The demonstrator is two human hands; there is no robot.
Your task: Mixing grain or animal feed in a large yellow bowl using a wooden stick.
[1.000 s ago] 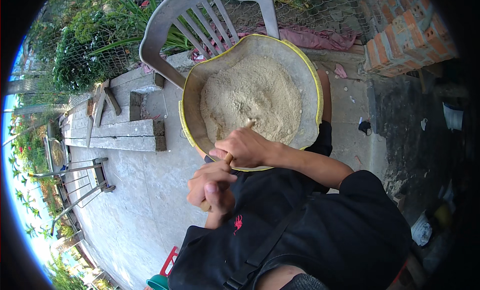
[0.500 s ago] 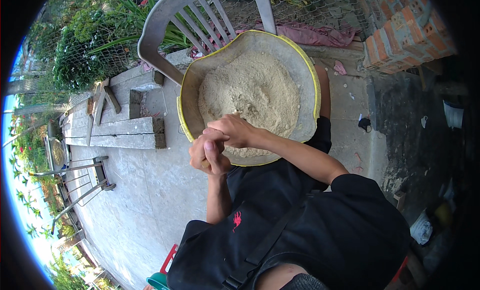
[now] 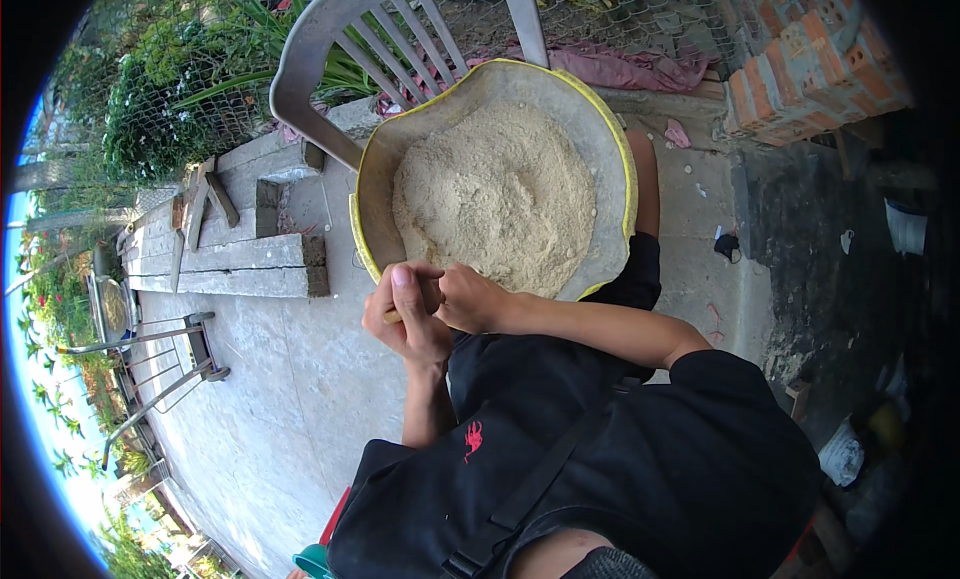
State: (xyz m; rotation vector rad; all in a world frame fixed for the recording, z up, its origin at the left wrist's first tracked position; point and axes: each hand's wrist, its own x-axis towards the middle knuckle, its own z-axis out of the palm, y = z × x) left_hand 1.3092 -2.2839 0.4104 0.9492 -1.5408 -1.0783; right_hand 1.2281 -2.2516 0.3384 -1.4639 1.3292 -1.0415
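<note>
A large tub (image 3: 615,169) with a yellow rim leans in front of me, holding a heap of pale, crumbly meal-like powder (image 3: 500,194). At its near rim my left hand (image 3: 408,309) is closed round a light wooden stick (image 3: 393,317); only a short end shows beside the fist, thumb up. My right hand (image 3: 475,299) is closed too, pressed against the left one. Whatever its fingers hold is hidden. Both hands are at the rim, apart from the powder heap.
The tub rests on a grey plastic chair (image 3: 300,69) between my legs. Concrete blocks (image 3: 235,264) with loose wood lie to the left, near a metal hand cart (image 3: 200,349). A brick pillar (image 3: 800,79) stands at the far right; a wire fence and plants run behind.
Both hands have drawn back toward me and slightly left, from over the powder to the near rim. The powder where they were is now uncovered, its surface reshaped.
</note>
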